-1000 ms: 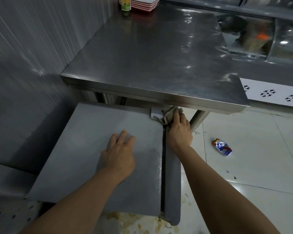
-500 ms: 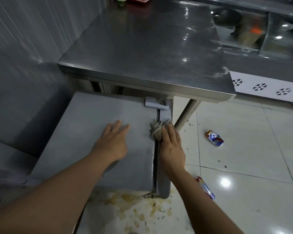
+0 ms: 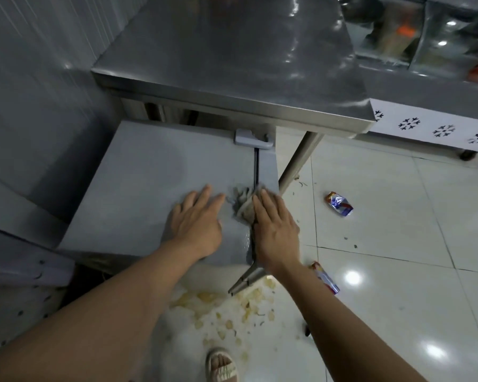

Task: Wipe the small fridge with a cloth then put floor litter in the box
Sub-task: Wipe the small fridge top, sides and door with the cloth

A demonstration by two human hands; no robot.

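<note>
The small grey fridge [image 3: 149,183] stands under a steel table, its flat top facing me. My left hand [image 3: 198,219] lies flat and open on the fridge top. My right hand [image 3: 275,230] presses a crumpled grey cloth [image 3: 242,202] onto the dark seam near the fridge's right edge. Litter lies on the white tiled floor: a crushed blue and red wrapper [image 3: 340,204], a second wrapper [image 3: 324,278] by my right forearm, and scattered yellowish scraps [image 3: 226,307] in front of the fridge. No box is in view.
The steel table [image 3: 232,64] overhangs the fridge's back; its slanted leg [image 3: 298,161] stands right of the fridge. A corrugated wall [image 3: 39,64] runs on the left. A white panel with snowflake marks [image 3: 439,130] is at the right. My sandalled foot [image 3: 222,366] stands near the scraps.
My right hand has dragged the cloth along the seam from the hinge at the back towards me. The left hand stays flat on the fridge top. The view has tilted down.
</note>
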